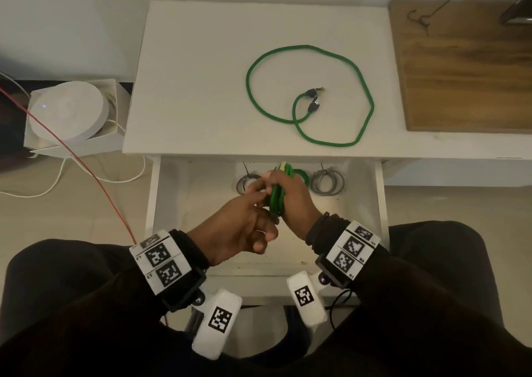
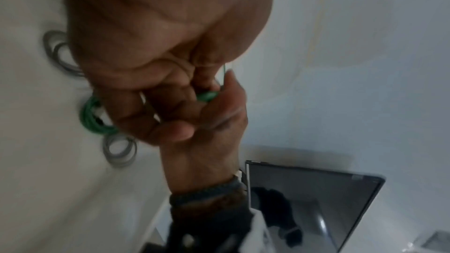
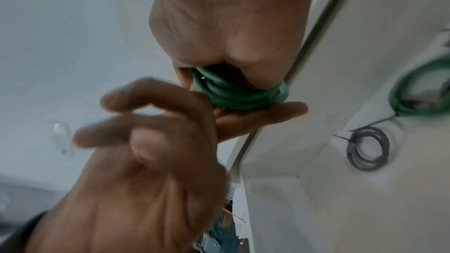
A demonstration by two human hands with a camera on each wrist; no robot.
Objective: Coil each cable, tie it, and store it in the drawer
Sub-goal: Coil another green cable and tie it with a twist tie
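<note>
Green coiled cable [image 1: 277,198] clenched in right hand [image 1: 290,201]; left hand [image 1: 241,227] fingertips pinching it.

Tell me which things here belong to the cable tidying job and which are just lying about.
Part of the job:
green coil, gripped by the right hand, left hand working at it
loose green cable on the cabinet top
open drawer holding tied grey coils and another green coil

Lying about:
wooden board
white round device
red wire
</note>
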